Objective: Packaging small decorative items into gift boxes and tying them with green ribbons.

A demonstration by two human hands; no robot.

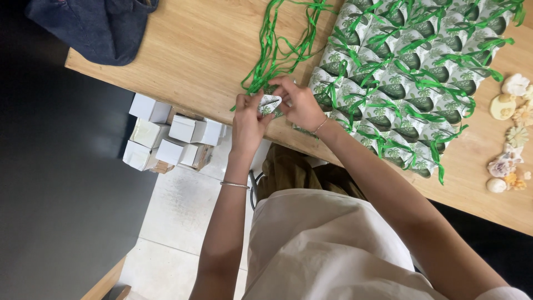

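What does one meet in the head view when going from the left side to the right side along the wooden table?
Dark blue cloth → loose green ribbons → left hand and right hand on a small printed box → rows of ribbon-tied boxes → seashells.

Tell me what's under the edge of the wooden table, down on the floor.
Small white boxes are stacked in a cluster on the pale tiled floor, beside the wooden table. Some appear to continue beneath the tabletop; how many more are hidden there cannot be seen.
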